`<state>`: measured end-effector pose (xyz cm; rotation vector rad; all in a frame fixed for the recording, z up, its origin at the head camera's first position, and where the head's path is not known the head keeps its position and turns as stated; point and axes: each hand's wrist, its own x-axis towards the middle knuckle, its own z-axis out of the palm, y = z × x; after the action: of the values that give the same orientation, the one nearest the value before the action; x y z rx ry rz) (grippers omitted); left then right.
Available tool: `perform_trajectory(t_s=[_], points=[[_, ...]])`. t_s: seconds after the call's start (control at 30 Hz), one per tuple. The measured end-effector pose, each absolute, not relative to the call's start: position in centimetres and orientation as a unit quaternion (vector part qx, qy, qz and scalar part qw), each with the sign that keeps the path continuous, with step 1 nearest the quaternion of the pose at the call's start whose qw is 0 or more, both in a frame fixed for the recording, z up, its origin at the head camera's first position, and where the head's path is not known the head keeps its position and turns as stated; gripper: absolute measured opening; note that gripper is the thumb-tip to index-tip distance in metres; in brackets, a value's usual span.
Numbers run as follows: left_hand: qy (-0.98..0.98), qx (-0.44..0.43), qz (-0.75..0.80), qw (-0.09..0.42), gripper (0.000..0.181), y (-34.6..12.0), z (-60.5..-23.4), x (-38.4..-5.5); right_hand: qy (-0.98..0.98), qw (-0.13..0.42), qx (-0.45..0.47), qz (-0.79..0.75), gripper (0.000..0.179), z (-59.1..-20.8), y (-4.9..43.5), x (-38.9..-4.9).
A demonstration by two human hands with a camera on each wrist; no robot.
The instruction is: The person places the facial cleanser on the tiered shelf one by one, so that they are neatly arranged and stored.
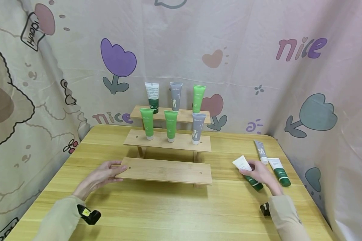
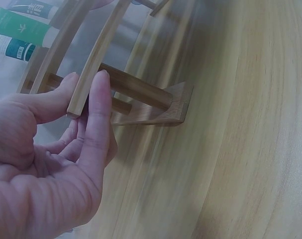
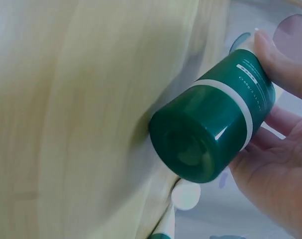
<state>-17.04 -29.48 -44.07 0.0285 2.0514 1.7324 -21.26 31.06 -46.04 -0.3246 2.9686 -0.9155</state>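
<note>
My left hand pinches the left end of the lowest board of a three-step wooden rack. In the left wrist view, the thumb lies on one face of that board and the fingers on the other. Over at the right, my right hand grips a white and dark green tube by its white part. The right wrist view shows this tube's dark green cap facing the camera, tilted close to the tabletop. Beyond that hand lie a grey-blue tube and another white and green tube.
A white and green tube, a grey-blue tube and a green tube stand on the top step. The middle step bears two green tubes and a grey-blue tube. A printed cloth hangs behind the wooden table.
</note>
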Motion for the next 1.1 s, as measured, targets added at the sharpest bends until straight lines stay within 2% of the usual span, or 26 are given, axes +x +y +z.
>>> perform_trajectory(t_s=[0.17, 0.83, 1.1], points=[[0.745, 0.008, 0.628, 0.226, 0.082, -29.4, -44.0, -17.0, 0.939, -0.02, -0.096, -0.328, 0.036, -45.8, 30.1, -21.3], [0.744, 0.01, 0.628, 0.226, 0.081, -29.3, -43.9, -17.0, 0.875, -0.04, -0.049, -0.48, 0.039, -45.1, 27.3, -20.6], [0.739, 0.009, 0.633, 0.23, 0.079, -29.4, -44.0, -17.1, 0.865, -0.067, -0.046, -0.495, 0.036, -44.1, 26.3, -20.3]])
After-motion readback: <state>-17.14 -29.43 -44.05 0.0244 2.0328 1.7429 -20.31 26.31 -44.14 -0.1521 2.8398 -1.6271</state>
